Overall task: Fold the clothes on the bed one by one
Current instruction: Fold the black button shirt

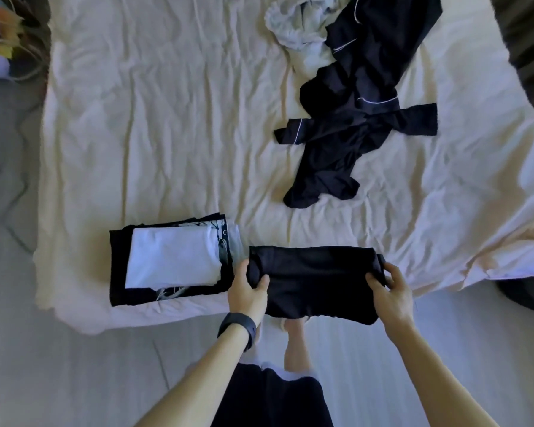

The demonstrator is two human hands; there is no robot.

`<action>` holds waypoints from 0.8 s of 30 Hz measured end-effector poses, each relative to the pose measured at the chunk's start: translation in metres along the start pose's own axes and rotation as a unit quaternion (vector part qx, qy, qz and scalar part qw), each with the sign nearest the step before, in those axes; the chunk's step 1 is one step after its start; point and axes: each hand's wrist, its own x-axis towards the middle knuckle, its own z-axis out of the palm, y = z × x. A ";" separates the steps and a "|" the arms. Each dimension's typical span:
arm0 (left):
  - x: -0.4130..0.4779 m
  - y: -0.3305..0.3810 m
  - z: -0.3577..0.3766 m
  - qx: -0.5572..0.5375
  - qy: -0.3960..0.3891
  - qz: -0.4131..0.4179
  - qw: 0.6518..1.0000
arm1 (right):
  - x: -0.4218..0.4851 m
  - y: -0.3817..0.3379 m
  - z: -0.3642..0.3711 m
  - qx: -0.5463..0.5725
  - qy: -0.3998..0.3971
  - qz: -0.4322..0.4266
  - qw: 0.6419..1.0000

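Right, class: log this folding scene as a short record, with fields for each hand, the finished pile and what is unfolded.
left hand: grips left end of folded dark navy cloth garment
right hand: grips its right end
finished pile: folded white cloth atop dark printed fabrics, beside left hand
unfolded: crumpled navy white-piped garment; crumpled pale cloth beyond it

One bed [167,118], one folded stack [173,260], one black garment [315,282], one piped garment [352,127], one pale cloth [296,26] (crumpled)

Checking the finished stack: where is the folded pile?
In the head view, the folded pile lies at lower left near the bed's front edge, just left of the left hand gripping the dark garment.
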 end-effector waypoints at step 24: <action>0.138 -0.001 0.054 0.036 0.090 -0.001 0.995 | 0.176 -0.016 0.053 -0.111 -0.132 -0.032 0.984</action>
